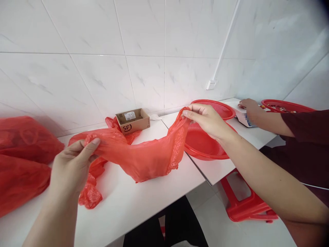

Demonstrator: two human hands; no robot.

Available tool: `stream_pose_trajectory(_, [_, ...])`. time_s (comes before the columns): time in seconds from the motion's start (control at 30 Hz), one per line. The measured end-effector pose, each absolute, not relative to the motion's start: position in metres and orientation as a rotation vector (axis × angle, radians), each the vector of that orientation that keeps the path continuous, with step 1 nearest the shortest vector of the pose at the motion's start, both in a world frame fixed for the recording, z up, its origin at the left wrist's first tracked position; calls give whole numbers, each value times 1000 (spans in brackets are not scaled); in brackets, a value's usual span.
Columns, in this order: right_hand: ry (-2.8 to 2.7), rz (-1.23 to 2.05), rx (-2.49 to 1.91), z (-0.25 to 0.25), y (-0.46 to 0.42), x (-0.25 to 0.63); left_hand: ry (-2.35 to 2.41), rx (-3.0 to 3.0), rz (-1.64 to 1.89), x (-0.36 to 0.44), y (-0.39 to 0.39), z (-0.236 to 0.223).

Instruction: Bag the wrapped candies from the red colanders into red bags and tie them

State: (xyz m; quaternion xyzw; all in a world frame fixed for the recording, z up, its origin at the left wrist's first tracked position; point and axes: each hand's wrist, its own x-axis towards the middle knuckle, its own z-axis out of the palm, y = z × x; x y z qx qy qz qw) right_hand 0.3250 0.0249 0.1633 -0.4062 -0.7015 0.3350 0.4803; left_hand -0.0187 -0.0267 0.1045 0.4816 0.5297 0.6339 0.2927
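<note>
A red plastic bag is stretched between my two hands above the white table. My left hand pinches its left end between thumb and fingers. At the other end, my right hand grips a bunched upper corner. The bag sags in the middle and looks thin and wrinkled. More crumpled red plastic lies on the table beneath and beside my left hand. Close to my right hand is a red plastic basket with mesh sides.
Full-looking red bags sit at left. An open cardboard box stands near the wall. Behind the near basket is another red basket. At right, a co-worker's hand rests by a white scale; a red stool stands below.
</note>
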Motion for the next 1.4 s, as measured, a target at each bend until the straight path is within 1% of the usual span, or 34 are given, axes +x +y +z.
stream_pose_trajectory(0.1, [-1673, 842, -1050, 160, 31, 327, 1250, 1172, 1731, -17, -28, 108])
stream_pose_trajectory(0.27, [-1677, 847, -1040, 162, 35, 322, 964, 1369, 1760, -2, -26, 120])
stream_pose_trajectory(0.33, [-1740, 847, -1009, 164, 34, 318, 874, 1397, 1714, 2, -24, 122])
stream_pose_trajectory(0.5, [-1969, 832, -886, 175, 32, 298, 936, 1540, 1366, 12, -17, 128])
stream_pose_trajectory(0.67, [-2238, 767, -575, 195, 40, 242, 1216, 1714, 896, 33, -6, 147])
stream_pose_trajectory(0.73, [-2307, 731, -519, 199, 42, 219, 1226, 1677, 799, 41, -3, 151])
stream_pose_trajectory(0.87, [-2319, 778, -488, 189, 46, 203, 1269, 1495, 954, 44, -1, 151])
stream_pose_trajectory(1.0, [-2191, 1034, -573, 164, 53, 216, 1270, 1336, 1040, 40, -2, 146])
stream_pose_trajectory(1.07, [-2140, 1109, -633, 154, 56, 224, 1226, 1310, 1061, 40, -2, 144])
stream_pose_trajectory(1.3, [-1899, 983, -652, 154, 48, 228, 1119, 1396, 1002, 46, -3, 140])
stream_pose_trajectory(1.4, [-1918, 911, -777, 133, 45, 221, 1102, 1386, 1088, 46, -2, 136])
